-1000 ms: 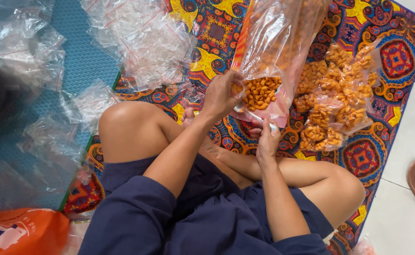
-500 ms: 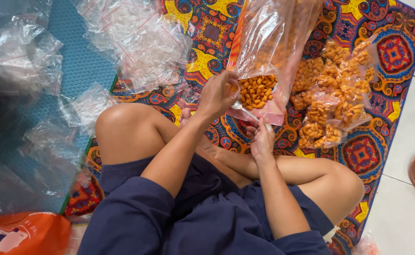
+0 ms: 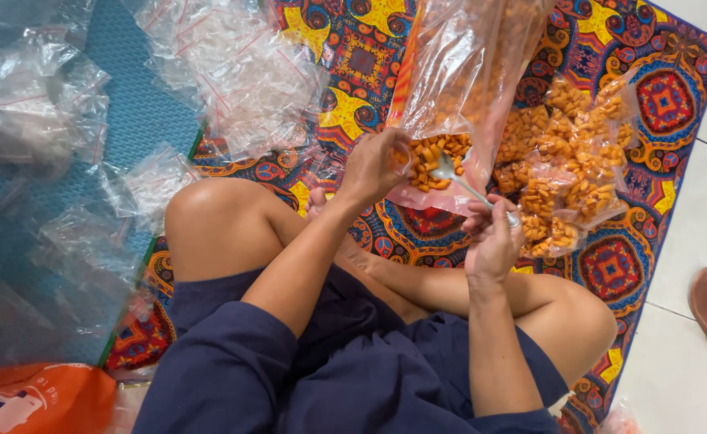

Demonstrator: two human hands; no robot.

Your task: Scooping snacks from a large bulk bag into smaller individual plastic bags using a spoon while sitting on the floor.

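Clear snack bag (image 3: 458, 96) in left hand's (image 3: 377, 165) grip; right hand (image 3: 494, 237) grips spoon (image 3: 462, 181).

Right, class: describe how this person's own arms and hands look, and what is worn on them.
Both forearms are bare from about the elbow down. The upper arms are covered by loose dark navy sleeves of plain cloth. The left hand and right hand wear no gloves; no watch or bracelet shows at the wrists.

Bright, even daylight with soft shadows; white glare on the clear plastic bags (image 3: 233, 72) at upper left; focus sharp throughout.
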